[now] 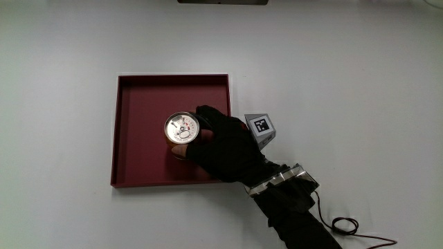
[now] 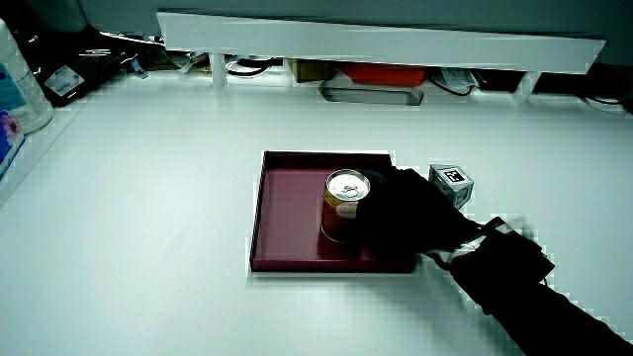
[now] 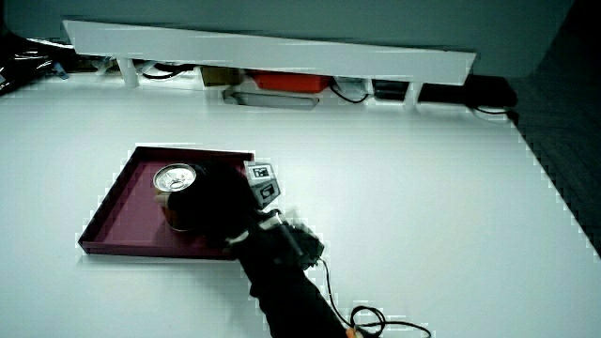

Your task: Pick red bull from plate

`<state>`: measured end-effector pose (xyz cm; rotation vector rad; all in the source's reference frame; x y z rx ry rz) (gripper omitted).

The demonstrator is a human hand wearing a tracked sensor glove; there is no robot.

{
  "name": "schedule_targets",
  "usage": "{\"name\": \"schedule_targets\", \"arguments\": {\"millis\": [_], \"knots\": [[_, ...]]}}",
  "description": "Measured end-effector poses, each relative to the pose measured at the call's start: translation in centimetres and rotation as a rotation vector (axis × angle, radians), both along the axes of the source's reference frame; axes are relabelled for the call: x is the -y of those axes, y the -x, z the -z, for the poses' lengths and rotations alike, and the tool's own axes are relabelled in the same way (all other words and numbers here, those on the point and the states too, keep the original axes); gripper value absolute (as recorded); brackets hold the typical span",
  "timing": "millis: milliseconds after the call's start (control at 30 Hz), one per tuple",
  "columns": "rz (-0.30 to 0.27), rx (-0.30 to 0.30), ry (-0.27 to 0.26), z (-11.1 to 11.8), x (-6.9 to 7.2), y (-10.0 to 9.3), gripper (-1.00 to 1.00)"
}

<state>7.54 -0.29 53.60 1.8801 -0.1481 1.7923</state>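
Note:
A Red Bull can point(image 1: 182, 128) stands upright inside a dark red square plate point(image 1: 138, 104), its silver top facing up. In both side views the can point(image 2: 345, 201) point(image 3: 177, 191) shows its dark body and silver lid. The hand point(image 1: 223, 144) in the black glove reaches in over the plate's edge, and its fingers wrap around the can's side. The patterned cube point(image 1: 261, 128) sits on the back of the hand. The forearm point(image 1: 294, 211) runs back toward the person. The can rests on the plate's floor.
A low white partition point(image 2: 376, 44) runs along the table's edge farthest from the person, with cables and a red box under it. A thin cable point(image 1: 346, 227) trails from the forearm. A container point(image 2: 15, 84) stands at the table's edge.

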Motion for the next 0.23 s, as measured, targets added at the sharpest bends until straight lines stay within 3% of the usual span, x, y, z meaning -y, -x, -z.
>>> {"name": "schedule_targets", "arguments": {"millis": [233], "knots": [[-0.006, 0.053, -0.037, 0.77, 0.52, -1.02, 1.0]]}}
